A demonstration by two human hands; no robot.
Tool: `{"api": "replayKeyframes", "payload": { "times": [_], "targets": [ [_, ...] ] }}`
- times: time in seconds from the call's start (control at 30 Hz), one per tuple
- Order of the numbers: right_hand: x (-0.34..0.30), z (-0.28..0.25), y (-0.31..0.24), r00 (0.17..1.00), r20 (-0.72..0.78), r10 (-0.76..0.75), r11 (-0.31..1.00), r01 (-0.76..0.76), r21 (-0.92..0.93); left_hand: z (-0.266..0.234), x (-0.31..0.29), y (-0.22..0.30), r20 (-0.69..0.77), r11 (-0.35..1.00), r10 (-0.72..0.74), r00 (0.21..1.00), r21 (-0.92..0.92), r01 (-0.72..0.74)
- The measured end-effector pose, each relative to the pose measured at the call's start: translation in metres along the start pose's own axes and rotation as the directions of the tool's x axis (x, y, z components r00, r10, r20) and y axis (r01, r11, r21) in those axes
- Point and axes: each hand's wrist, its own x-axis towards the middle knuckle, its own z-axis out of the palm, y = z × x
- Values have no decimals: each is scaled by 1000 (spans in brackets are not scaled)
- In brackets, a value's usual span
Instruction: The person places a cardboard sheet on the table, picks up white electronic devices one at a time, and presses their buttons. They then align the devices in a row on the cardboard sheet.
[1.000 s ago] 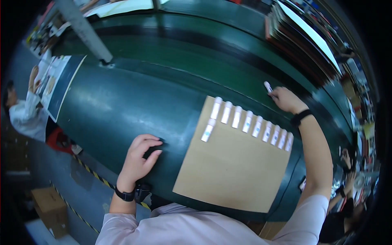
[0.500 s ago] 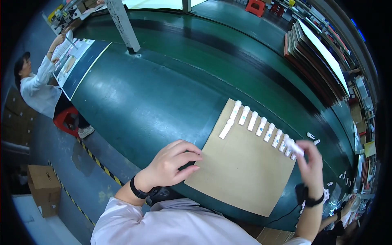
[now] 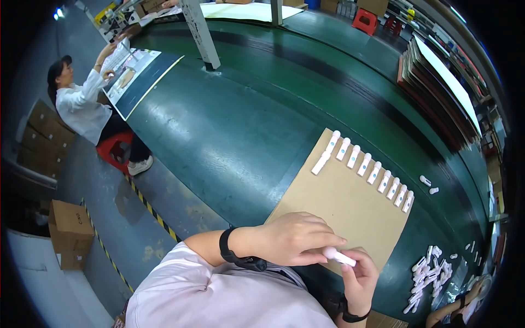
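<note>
Over the near part of a brown cardboard sheet (image 3: 322,197), both my hands meet at a small pinkish-white stick with a rounded head (image 3: 340,257). Thumb and fingers of my right hand (image 3: 361,273) pinch its flat body. My left hand (image 3: 298,240) closes its thumb and fingertips at the rounded head. Similar sticks with blue-green dots, such as this one (image 3: 374,173), lie in a slanting row along the sheet's far edge. Another stick (image 3: 321,163) lies below the row's left end, its dot not showing.
A loose pile of similar sticks (image 3: 424,281) lies right of the sheet on the green table (image 3: 219,136). Two stray pieces (image 3: 429,185) rest farther back. A co-worker (image 3: 82,104) sits far left; another person's arm (image 3: 445,312) shows at lower right. Stacked boards (image 3: 432,104) stand far right.
My right hand has come from the row's right end toward my body, carrying a stick. My left hand has moved right to meet it. The view has shifted, showing the pile at right.
</note>
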Motion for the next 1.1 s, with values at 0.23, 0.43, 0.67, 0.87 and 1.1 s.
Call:
{"api": "replayKeyframes", "payload": {
  "times": [0.23,0.43,0.67,0.87,1.1],
  "targets": [
    [6,17,13,988,-35,-148,982,142,-127,8,-9,5,-18,996,-86,996,20,86],
    [4,17,19,985,-34,-167,982,163,-97,13,-12,2,-76,996,-89,993,9,90],
    [1,10,23,926,-27,-378,913,368,-175,16,-7,5,-26,996,-86,996,-24,85],
    [-4,6,21,944,-82,-319,946,311,-96,15,-9,10,-38,987,-154,987,-61,151],
    [-1,7,18,901,-41,-431,888,416,-196,12,-3,13,27,984,-178,984,-29,178]
  ]
}}
